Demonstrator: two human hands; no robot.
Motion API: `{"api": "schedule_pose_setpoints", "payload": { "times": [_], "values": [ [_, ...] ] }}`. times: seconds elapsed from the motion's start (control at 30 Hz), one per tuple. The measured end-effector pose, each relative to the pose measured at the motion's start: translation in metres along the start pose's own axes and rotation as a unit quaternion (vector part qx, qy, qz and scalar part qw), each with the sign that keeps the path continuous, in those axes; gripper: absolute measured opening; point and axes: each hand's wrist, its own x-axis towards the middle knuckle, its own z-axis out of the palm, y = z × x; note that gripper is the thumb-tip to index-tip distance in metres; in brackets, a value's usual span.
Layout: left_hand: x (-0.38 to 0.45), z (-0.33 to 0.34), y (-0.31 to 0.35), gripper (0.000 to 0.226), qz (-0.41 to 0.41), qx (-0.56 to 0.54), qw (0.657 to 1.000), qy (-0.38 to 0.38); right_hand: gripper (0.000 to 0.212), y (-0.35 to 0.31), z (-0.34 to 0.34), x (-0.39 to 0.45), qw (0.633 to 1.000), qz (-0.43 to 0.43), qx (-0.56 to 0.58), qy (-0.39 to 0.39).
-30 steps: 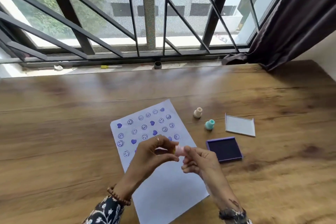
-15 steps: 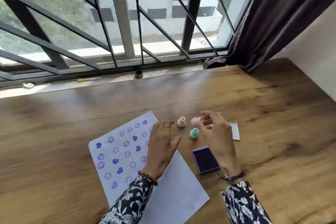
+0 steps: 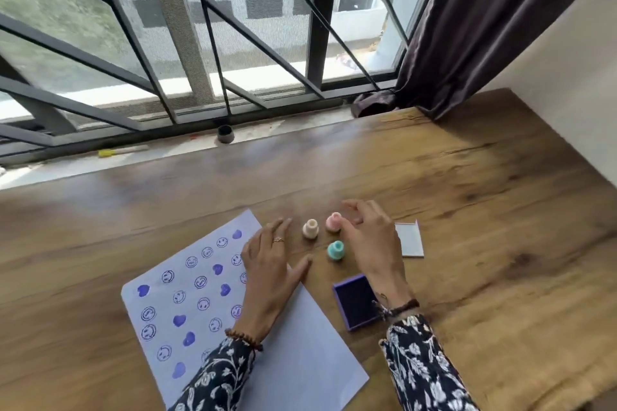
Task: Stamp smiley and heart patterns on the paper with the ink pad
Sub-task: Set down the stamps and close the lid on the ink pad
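Note:
A white paper (image 3: 300, 360) with purple smileys and hearts lies on the wooden table (image 3: 484, 210). My left hand (image 3: 270, 270) rests flat on the paper's right edge, fingers spread. Three small stamps stand beyond it: cream (image 3: 310, 228), pink (image 3: 333, 222) and teal (image 3: 335, 250). My right hand (image 3: 374, 243) hovers right of the pink stamp with loose, parted fingers; its thumb is at the stamp's side and nothing is gripped. The open purple ink pad (image 3: 354, 300) lies under my right wrist. Its clear lid (image 3: 409, 238) is partly hidden behind that hand.
A barred window runs along the table's far edge. On the sill sit a small black cap (image 3: 225, 134) and a yellow-tipped pen (image 3: 110, 152). A dark curtain (image 3: 484, 27) hangs at the back right, beside a white wall (image 3: 567, 60).
Both hands held the pink stamp over the paper. My right hand carried it to the other stamps and set it upright. My left hand went down flat on the paper.

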Motion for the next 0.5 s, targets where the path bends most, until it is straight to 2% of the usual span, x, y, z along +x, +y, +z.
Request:
{"api": "schedule_pose_setpoints", "payload": {
  "times": [0.1,0.17,0.27,0.37,0.5],
  "values": [
    [-0.013,-0.008,0.014,0.044,0.040,-0.029,0.997,0.062,0.020,0.018,-0.015,-0.011,0.993,0.047,-0.009,0.105],
    [-0.027,-0.009,0.023,0.039,0.085,-0.031,0.995,0.041,0.024,0.033,-0.020,-0.018,0.984,0.111,-0.043,0.130],
    [-0.046,-0.004,0.028,0.042,0.118,-0.040,0.992,-0.031,0.059,0.045,-0.015,-0.025,0.970,0.179,-0.134,0.098],
    [-0.057,0.001,0.028,0.050,0.115,-0.055,0.989,-0.072,0.091,0.048,-0.003,-0.029,0.960,0.198,-0.187,0.064],
    [-0.060,0.001,0.031,0.053,0.107,-0.059,0.988,-0.095,0.086,0.049,0.001,-0.030,0.966,0.173,-0.172,0.079]
  ]
}}
